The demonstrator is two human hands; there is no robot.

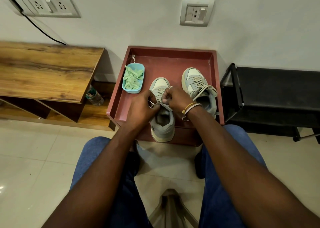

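The left hand (141, 109) and the right hand (178, 98) are each pinching the laces (153, 104) of a grey sneaker (162, 125) that is sitting toe-away at the six o'clock edge of the red counter (173, 59), its partner sneaker (194, 81) lying at two o'clock of it and a blue tub (132, 89) at ten o'clock.

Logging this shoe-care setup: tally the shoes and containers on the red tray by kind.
Sneakers: 2
Light blue plastic box, holding green scraps: 1
Total: 3
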